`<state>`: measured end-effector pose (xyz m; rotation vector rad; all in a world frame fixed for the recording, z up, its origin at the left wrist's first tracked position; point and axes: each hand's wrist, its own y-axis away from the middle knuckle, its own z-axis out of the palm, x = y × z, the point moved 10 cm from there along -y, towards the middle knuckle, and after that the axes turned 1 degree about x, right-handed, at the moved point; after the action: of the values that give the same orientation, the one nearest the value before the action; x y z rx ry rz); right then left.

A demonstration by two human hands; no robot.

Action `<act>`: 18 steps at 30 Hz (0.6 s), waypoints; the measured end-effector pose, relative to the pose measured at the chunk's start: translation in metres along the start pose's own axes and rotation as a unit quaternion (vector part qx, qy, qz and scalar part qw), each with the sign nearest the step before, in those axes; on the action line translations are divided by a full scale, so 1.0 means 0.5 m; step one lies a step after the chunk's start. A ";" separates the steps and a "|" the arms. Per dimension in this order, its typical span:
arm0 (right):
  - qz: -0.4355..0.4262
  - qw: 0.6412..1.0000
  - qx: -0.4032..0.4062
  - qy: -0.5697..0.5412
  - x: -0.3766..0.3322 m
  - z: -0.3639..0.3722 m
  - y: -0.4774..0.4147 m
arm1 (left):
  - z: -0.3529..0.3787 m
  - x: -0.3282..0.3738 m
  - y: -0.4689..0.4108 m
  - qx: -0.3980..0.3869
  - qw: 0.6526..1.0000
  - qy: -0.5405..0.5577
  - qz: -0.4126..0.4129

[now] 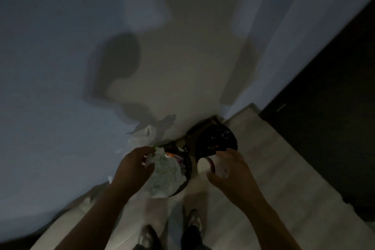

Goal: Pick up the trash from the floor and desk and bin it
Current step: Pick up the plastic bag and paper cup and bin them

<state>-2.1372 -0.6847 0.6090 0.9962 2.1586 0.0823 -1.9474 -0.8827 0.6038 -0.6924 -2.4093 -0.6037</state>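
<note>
Standing over two dark round bins at the foot of a pale wall (192, 57), the person holds trash in both hands; left hand (134, 165) is closed on a crumpled white wrapper (165, 174) with faint green print, held directly above the nearer bin (185, 165), which already shows mixed litter; right hand (231, 170) is wrapped round a white paper cup (211, 165) with a dark red band, tipped on its side, just in front of the farther bin (216, 139), lined with a black bag; a white plastic bag (145, 134) lies against the wall, left of the bins; two shoes (194, 220) show below on light floor (263, 168); dim, blurred.
</note>
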 end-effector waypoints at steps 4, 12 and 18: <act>0.018 0.999 -0.035 0.001 0.059 0.071 -0.064 | 0.089 -0.058 -0.068 -0.036 0.999 -0.012 -0.003; 0.043 0.997 -0.065 0.005 0.163 0.244 -0.177 | 0.297 -0.237 -0.197 -0.101 0.994 -0.032 -0.037; 0.064 0.993 -0.098 -0.001 0.259 0.414 -0.256 | 0.480 -0.403 -0.239 -0.155 0.983 -0.047 -0.087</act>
<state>-2.1372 -0.7346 0.3378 1.0176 2.0380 0.3472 -1.9659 -0.9109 0.2704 -0.6499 -2.5081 -1.0567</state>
